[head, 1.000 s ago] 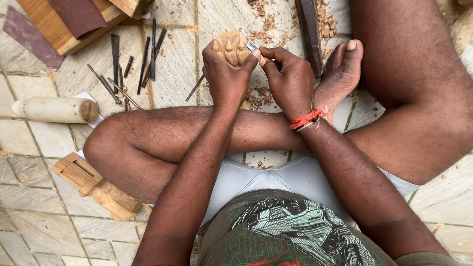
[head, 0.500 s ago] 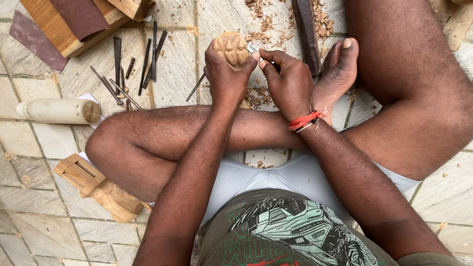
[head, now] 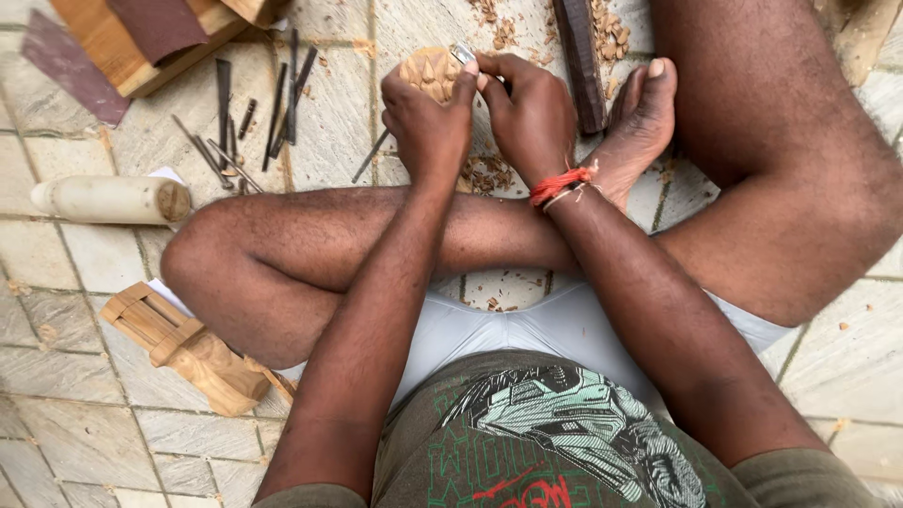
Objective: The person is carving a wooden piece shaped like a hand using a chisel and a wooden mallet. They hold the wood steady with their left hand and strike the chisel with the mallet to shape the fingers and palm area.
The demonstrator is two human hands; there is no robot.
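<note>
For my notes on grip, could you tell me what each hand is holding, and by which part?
The left hand grips the small carved wooden piece around its lower body. The right hand pinches a metal chisel near its tip.

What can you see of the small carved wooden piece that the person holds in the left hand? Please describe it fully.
The carved wooden piece is small, rounded and pale tan, with pointed, petal-like cuts on its upper face. It looks like raw, unfinished wood. The left hand grips it from below, above the tiled floor. The right hand presses a metal-tipped tool against its edge.
</note>
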